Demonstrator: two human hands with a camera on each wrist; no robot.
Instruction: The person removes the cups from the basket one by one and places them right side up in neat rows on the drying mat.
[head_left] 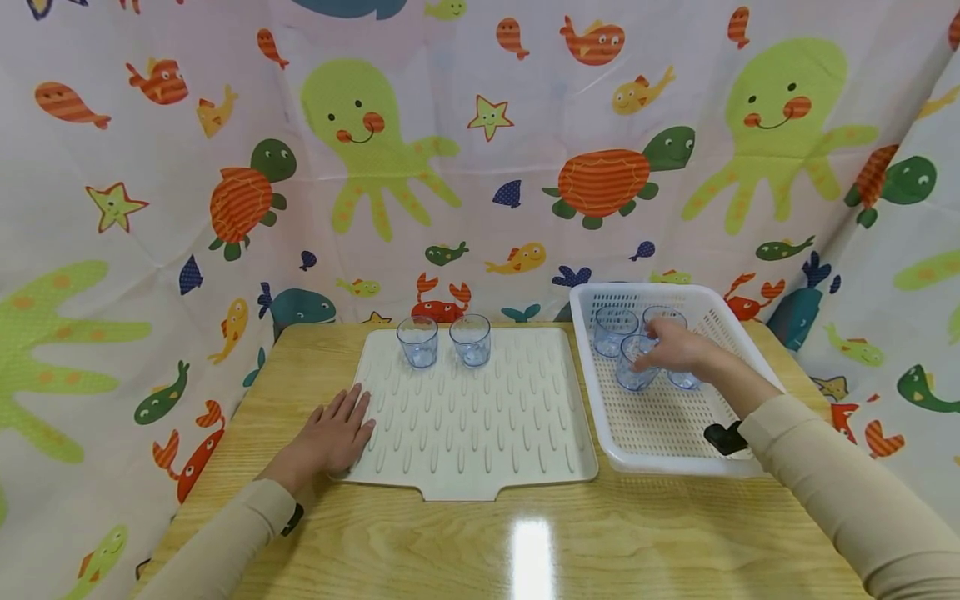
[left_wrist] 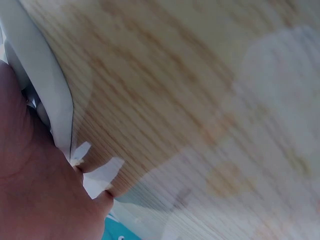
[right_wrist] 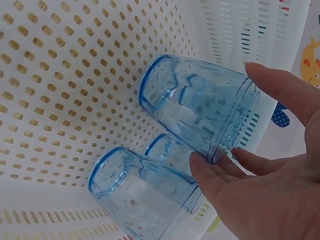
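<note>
My right hand (head_left: 678,346) reaches into the white plastic basket (head_left: 618,454). Its thumb and fingers (right_wrist: 280,90) lie on opposite sides of the upper rim of a clear blue glass (right_wrist: 200,105), gripping it. That glass (head_left: 633,375) is the front-left one of several standing close together; the hand partly covers those behind, such as the back-left glass (head_left: 611,337). With fingers spread flat, my left hand (head_left: 337,433) rests along the left edge of a cream draining tray (head_left: 465,417). Two more blue glasses (head_left: 417,343) (head_left: 471,343) stand upright at the tray's back.
The wooden table (head_left: 420,542) carries the tray and the basket side by side, a narrow gap between them. A curtain (head_left: 480,208) printed with sea animals hangs right behind the table and down both sides. The basket's walls rise around the glasses.
</note>
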